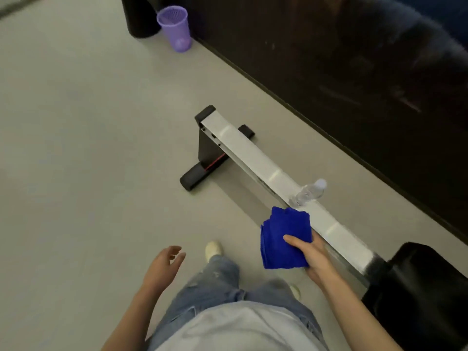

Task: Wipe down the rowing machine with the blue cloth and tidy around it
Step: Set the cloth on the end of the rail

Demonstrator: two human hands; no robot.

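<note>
Cloth point(285, 239), blue: folded into a thick wad, held in the right hand point(312, 257), with the thumb laid across its upper face and the fingers curled beneath. It sits just beside the near edge of the rail; whether it touches the rail cannot be told.

Left hand point(164, 264): holds nothing, with the fingers loosely spread and slightly bent, over the floor point(76, 148) and well apart from the machine.

Rowing machine point(266, 163): a long pale rail runs diagonally from upper left to lower right. The black rear foot point(195, 177) rests on the floor at the far end of the rail, and the black seat point(417, 287) is at the near end, lower right.

Water bottle point(309, 192): clear plastic with a pale cap, resting on the rail just beyond the cloth. Whether it stands upright or lies tilted cannot be told.

Basket point(174, 27): purple mesh, upright on the floor at upper left, near a dark wall panel point(354, 72) that runs alongside the machine.

Person: blue jeans point(217, 282), a light top and one pale shoe point(214, 249) are in view, standing on the floor beside the rail.
</note>
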